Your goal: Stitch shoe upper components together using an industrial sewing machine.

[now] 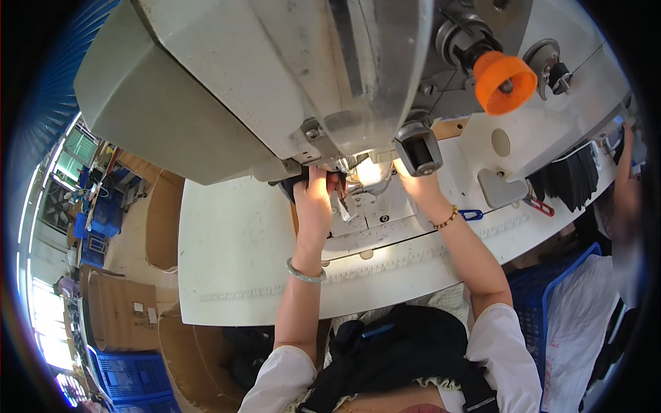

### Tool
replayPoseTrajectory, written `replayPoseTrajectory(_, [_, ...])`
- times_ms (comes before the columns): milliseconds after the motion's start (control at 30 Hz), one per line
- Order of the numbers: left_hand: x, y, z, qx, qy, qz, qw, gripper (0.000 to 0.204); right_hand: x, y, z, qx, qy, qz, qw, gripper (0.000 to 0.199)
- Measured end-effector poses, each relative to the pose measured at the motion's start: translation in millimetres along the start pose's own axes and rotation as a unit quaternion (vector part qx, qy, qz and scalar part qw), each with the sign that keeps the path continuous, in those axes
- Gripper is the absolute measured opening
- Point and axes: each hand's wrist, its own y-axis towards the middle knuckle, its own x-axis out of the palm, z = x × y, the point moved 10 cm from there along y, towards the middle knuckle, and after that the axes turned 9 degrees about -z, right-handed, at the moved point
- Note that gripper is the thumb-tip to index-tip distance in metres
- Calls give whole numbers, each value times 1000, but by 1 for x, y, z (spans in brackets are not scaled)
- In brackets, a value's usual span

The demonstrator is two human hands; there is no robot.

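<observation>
A large pale sewing machine (275,76) reaches over the white table from the top, its lamp lighting the metal needle plate (382,210). My left hand (315,199) is under the machine head, left of the needle area, fingers bent and pressed together. Against those fingers shows a black piece of fabric (290,188), partly hidden by the hand and the machine. My right hand (421,189) reaches in from the right of the needle plate. Its fingers are hidden behind a dark knob-like machine part (418,153).
To the right lie a stack of black pieces (570,177), red-handled snips (540,205) and a blue-handled tool (471,215). An orange thread holder (504,82) sticks out above. Cardboard boxes (120,313) and blue crates (134,375) stand left; another blue crate (533,289) is right.
</observation>
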Motion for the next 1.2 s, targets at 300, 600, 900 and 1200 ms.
replayPoseTrajectory(300, [-31, 63, -17, 12, -140, -52, 989, 25, 41, 43, 53, 3, -163, -148, 975, 17])
replayPoseTrajectory(600, [-72, 70, 4, 97, -386, -47, 916, 31, 65, 51, 91, -15, -176, -172, 969, 19])
replayPoseTrajectory(900, [-38, 49, 7, 35, -156, -62, 985, 35, 48, 57, 82, -36, -154, -165, 974, 23])
replayPoseTrajectory(1200, [-8, 36, 29, 54, -123, -3, 991, 12, 17, 34, 19, -169, -179, -174, 953, 27])
